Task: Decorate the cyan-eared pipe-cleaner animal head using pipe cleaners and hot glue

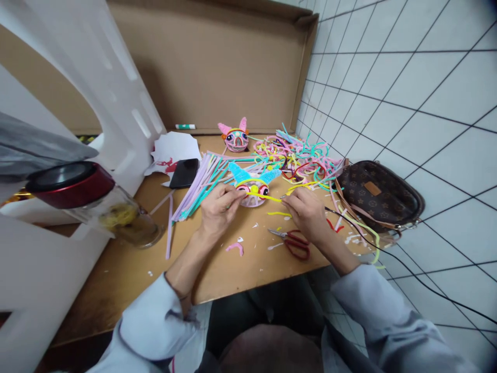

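A yellow pipe cleaner (pixel 267 197) is stretched between my two hands over the table. My left hand (pixel 218 210) pinches its left end, and my right hand (pixel 305 211) pinches the right end. Just behind it sits an animal head (pixel 251 199) with blue ears, large eyes and a yellow nose, partly covered by the strand. Below my right hand lie red-handled scissors (pixel 297 243), blades pointing left. A short yellow piece (pixel 278 213) rests on the table between my hands, and a curved pink piece (pixel 235 248) lies nearer to me.
A pink-eared head (pixel 235 139) stands farther back. Straight pipe cleaners (pixel 200 181) lie in a bundle left of centre; a tangled heap (pixel 303 155) is at right. Around them are a phone (pixel 184 173), a glass bottle (pixel 120 217), a brown bag (pixel 378 191) and a black cable (pixel 404 261).
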Demonstrator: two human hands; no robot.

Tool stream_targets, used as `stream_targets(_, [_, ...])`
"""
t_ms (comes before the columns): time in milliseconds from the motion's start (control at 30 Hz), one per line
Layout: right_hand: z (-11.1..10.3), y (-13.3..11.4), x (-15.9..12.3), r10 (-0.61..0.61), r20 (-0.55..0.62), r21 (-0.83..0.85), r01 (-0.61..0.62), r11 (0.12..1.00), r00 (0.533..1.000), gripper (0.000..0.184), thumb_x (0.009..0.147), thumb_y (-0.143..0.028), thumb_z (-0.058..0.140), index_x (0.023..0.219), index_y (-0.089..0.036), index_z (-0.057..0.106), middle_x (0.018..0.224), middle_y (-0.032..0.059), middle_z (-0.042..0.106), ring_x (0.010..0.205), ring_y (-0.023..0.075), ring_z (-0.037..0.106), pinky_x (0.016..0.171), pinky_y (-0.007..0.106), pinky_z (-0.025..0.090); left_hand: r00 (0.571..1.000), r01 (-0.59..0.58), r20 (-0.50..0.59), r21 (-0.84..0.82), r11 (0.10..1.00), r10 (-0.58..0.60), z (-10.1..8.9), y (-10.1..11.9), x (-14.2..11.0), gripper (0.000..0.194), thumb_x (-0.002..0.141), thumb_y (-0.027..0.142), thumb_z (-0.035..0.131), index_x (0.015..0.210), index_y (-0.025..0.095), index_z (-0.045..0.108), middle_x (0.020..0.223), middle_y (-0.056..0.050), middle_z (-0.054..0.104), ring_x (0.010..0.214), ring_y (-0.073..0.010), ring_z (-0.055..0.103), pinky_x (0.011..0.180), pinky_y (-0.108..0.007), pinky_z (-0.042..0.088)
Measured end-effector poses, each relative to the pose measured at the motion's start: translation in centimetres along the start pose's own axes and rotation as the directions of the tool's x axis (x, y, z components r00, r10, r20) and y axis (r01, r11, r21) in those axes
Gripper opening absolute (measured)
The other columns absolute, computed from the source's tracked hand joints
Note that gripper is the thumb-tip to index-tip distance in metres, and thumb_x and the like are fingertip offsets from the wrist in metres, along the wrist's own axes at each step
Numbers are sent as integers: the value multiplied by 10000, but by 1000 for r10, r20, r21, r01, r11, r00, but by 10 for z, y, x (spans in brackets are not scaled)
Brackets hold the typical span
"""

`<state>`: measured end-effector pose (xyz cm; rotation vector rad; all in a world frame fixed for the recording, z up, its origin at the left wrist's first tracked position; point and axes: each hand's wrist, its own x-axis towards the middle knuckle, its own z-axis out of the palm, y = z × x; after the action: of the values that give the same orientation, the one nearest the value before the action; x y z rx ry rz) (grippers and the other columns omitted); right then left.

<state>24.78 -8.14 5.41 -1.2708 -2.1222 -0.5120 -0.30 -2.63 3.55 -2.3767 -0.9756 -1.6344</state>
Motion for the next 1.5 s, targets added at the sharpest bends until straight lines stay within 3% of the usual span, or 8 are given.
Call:
stream_targets(100, [5, -2, 9, 25, 12, 50, -25, 998, 1000, 287, 1021, -202, 477, 852, -193, 709, 806, 60, 605, 773, 183, 513, 694, 302, 344, 999, 21, -29, 48, 999, -20, -2, -1, 2, 186, 968, 300, 608, 890, 193, 739, 803, -48, 703, 722, -145, 649, 667, -265, 531])
stream_targets(267, [10, -8, 23, 36, -11, -6, -36, 999, 999, 254, 1003, -174, 499, 897, -197, 728, 838, 69, 624, 801, 189, 517, 730, 304, 354, 987, -7, -158, 104, 995, 24, -3, 0, 4, 122, 929, 240, 662, 1028, 180, 704, 944, -74, 716, 770, -146, 657, 676, -264, 541])
stream_targets(400, [16, -13, 36, 5, -71, -56, -9, 998, 997, 280, 1012, -180, 493, 862, -205, 728, 834, 62, 648, 802, 187, 521, 724, 300, 348, 989, -75, -120, 120, 990, 89, -2, -8, 3, 126, 963, 188, 602, 970, 198, 727, 933, -71, 719, 856, -153, 686, 752, -267, 557])
stream_targets(600, [29, -16, 48, -10, -101, -55, 4, 999, 995, 336, 998, -125, 440, 883, -212, 743, 810, 54, 630, 771, 179, 503, 698, 298, 339, 998, 41, -62, 135, 990, -33, -4, -17, 1, 165, 978, 239, 593, 935, 194, 746, 931, -79, 749, 854, -156, 705, 779, -271, 564])
stream_targets(800, [40, -8, 54, 12, -56, 51, -9, 999, 998, 326, 963, -87, 446, 991, -204, 749, 870, 65, 640, 801, 182, 531, 703, 287, 357, 991, 131, 11, 116, 984, -134, -1, -19, 0, 209, 995, 267, 555, 965, 186, 745, 969, -91, 757, 873, -161, 706, 788, -263, 567])
stream_targets(1000, [49, 4, 58, 60, -86, 213, -41, 976, 995, 330, 967, -110, 451, 1014, -203, 764, 887, 78, 673, 842, 200, 598, 753, 297, 449, 998, 58, 1, 109, 992, -58, 13, -29, 8, 168, 972, 209, 559, 930, 167, 716, 894, -85, 749, 830, -162, 694, 786, -270, 548])
stream_targets(1267, [59, 19, 57, 173, -77, 522, -108, 846, 982, 221, 874, -111, 560, 858, -207, 759, 865, 43, 740, 799, 190, 658, 774, 304, 512, 995, 76, 52, 156, 985, -85, 17, -29, 13, 167, 968, 239, 542, 891, 175, 676, 853, -65, 732, 750, -153, 654, 700, -262, 494])
stream_targets(1500, [68, 23, 54, 252, 17, 603, -211, 770, 968, 211, 833, -98, 572, 818, -207, 753, 857, 35, 748, 811, 190, 671, 796, 311, 518, 993, 107, 45, 129, 986, -113, 23, -29, 9, 175, 979, 242, 525, 895, 176, 664, 874, -61, 723, 784, -157, 651, 693, -258, 470])
